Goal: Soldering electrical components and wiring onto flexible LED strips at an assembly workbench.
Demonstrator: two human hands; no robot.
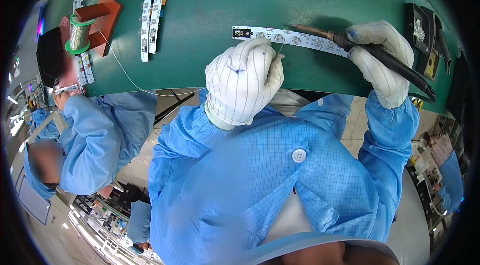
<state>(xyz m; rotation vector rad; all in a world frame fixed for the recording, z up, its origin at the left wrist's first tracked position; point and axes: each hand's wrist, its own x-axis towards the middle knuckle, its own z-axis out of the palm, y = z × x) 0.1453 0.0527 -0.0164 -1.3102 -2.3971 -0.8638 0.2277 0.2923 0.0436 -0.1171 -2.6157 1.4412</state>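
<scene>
1. Head view shows my left hand [245, 82], gloved, pinching the solder wire [131, 81] at its tip, just near of the LED strip [290, 38] lying across the green table [210, 0].
2. My right hand [381, 60] is closed around the soldering iron [350, 45], whose tip rests on or just above the strip, right of the wire end.
3. I judge the soldering to be mid-way: iron and wire meet at one spot near the strip's middle. Which joints are finished I cannot tell; the pads are too small.
4. The wire runs left to a spool [78, 34] on a red stand [102, 20]. Two more strips [152, 12] lie far left, apparently waiting or done; I cannot say which.
5. Hidden: my left fingertips are tucked behind the glove, so the exact grip is unclear. The tray [419, 27] at far right is cut by the rim. A co-worker's sleeve [95, 135] shows at left.
</scene>
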